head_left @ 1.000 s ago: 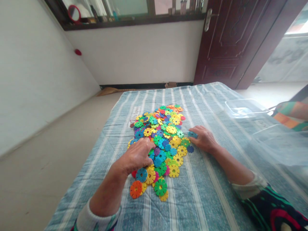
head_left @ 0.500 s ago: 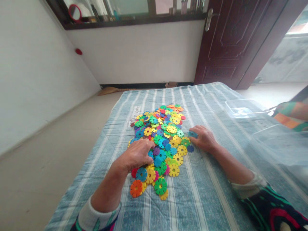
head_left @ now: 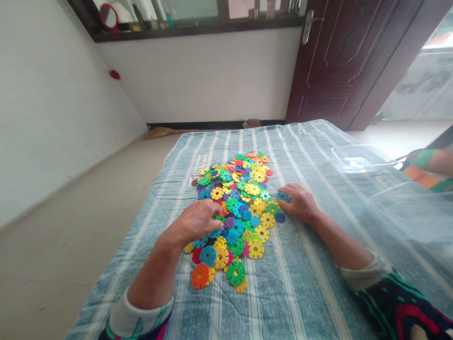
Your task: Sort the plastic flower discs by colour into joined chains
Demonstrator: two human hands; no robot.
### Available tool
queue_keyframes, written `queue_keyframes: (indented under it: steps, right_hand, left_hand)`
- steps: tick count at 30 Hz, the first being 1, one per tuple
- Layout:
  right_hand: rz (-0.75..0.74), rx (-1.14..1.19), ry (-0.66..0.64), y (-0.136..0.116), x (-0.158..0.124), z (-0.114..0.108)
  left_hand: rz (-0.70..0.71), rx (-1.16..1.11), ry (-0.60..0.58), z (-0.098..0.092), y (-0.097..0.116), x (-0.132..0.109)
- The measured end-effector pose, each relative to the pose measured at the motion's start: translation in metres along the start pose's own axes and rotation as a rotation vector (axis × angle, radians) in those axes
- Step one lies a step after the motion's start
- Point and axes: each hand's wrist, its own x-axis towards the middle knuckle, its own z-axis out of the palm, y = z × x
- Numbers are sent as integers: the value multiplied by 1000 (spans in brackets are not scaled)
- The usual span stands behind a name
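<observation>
A heap of colourful notched plastic discs is spread on a striped bedcover. Over the left side of the heap hovers my left hand, thumb and forefinger apart. Its other fingers are curled and partly hidden, and blue and green discs lie just under the thumb. At the heap's right edge, my right hand pinches a blue notched disc between thumb and fingers. A dark blue disc lies on the cover just below that hand. An orange disc and a green disc lie at the near end.
Two clear plastic containers stand to the right, a farther box and a nearer one. An orange and green patterned cloth is beside them. Beyond the bed are a white wall and a dark red door.
My left hand has shifted left and slightly up, uncovering discs near the heap's middle. The gap between its thumb and forefinger has narrowed. My right hand stays nearly still with the blue disc.
</observation>
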Motion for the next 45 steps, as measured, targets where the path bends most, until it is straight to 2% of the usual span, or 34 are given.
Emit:
queue_keyframes:
  steps: [4, 8, 15, 27, 35, 39, 42, 45]
  right_hand:
    - [-4, -9, 8, 0, 0, 0]
    - [-9, -5, -1, 1, 0, 1]
    - [0, 3, -12, 2, 0, 0]
    - [2, -4, -12, 1, 0, 0]
    - [-7, -9, -6, 2, 0, 1]
    - [8, -3, 42, 1, -1, 3]
    - [18, 92, 114, -5, -1, 4]
    - [29, 298, 185, -23, -1, 2]
  left_hand:
    - [22, 10, -54, -9, 5, -6]
    - [-3, 29, -126, -9, 12, -10]
    - [-40, 49, -124, -3, 16, -6]
    - [5, 18, -110, 0, 11, -6]
    - [7, -50, 32, -2, 5, -6]
    - [-21, -60, 112, -8, 7, -6]
    - [-6, -228, 204, -8, 10, -6]
    - [-11, -514, 260, -3, 14, -2]
